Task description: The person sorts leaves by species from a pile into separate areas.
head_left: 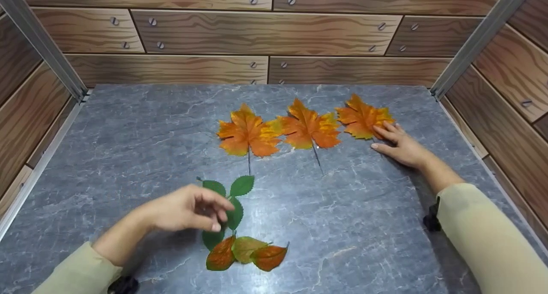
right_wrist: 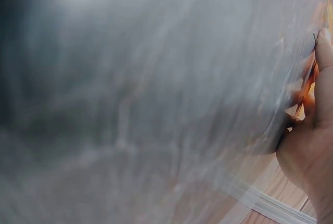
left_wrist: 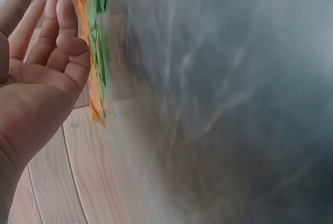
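Observation:
Three orange-yellow maple leaves lie in a slanting row: one left (head_left: 245,133), a middle one (head_left: 306,127) and a right one (head_left: 358,116). My right hand (head_left: 402,148) rests its extended fingers on the lower right edge of the right maple leaf, thumb apart. In the right wrist view, the thumb (right_wrist: 323,52) shows beside that leaf's edge. Over a sprig of green leaves (head_left: 242,185) hovers my left hand (head_left: 184,210), its fingers loosely bent with nothing between them. It partly hides the sprig. The palm (left_wrist: 36,104) faces the camera in the left wrist view.
Just below the green sprig lie a red-brown leaf (head_left: 221,255), a yellow-green leaf (head_left: 248,249) and another red-brown leaf (head_left: 269,258), overlapping. Everything lies on a grey marbled tabletop (head_left: 128,148), with wood-patterned walls (head_left: 265,33) and metal posts (head_left: 479,41) around it.

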Demonstrator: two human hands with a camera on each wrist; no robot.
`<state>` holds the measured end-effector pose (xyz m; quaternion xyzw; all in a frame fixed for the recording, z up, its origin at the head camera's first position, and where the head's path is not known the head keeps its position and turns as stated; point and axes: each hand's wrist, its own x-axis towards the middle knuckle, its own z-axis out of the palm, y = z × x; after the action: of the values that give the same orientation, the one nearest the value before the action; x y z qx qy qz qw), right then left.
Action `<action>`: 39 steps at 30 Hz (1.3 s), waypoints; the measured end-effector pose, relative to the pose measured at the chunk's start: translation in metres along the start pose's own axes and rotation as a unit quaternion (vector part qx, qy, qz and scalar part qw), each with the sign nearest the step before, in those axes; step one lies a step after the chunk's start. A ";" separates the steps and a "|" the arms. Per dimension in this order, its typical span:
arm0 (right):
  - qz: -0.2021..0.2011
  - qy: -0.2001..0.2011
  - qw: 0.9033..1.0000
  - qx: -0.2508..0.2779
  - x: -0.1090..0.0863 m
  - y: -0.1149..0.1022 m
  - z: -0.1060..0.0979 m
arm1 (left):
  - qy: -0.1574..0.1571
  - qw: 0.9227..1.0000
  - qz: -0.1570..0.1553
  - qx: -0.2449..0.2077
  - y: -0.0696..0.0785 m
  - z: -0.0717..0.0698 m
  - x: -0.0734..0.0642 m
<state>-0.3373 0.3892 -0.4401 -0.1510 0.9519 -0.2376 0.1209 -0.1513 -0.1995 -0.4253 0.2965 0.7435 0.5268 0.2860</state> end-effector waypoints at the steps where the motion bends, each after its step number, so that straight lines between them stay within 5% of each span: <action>1: 0.000 0.001 1.000 0.000 0.000 0.000 0.000 | -0.010 1.000 -0.002 -0.002 0.000 0.002 -0.001; 9: -0.003 0.003 1.000 0.002 -0.001 0.002 0.001 | -0.061 0.998 -0.003 -0.017 -0.002 0.011 -0.004; 39: 0.000 -0.002 1.000 -0.004 0.000 0.001 0.000 | -0.088 0.996 -0.008 -0.002 -0.003 0.019 -0.004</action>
<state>-0.3371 0.3897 -0.4405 -0.1515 0.9526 -0.2339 0.1222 -0.1357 -0.1918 -0.4335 0.3355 0.7166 0.4976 0.3554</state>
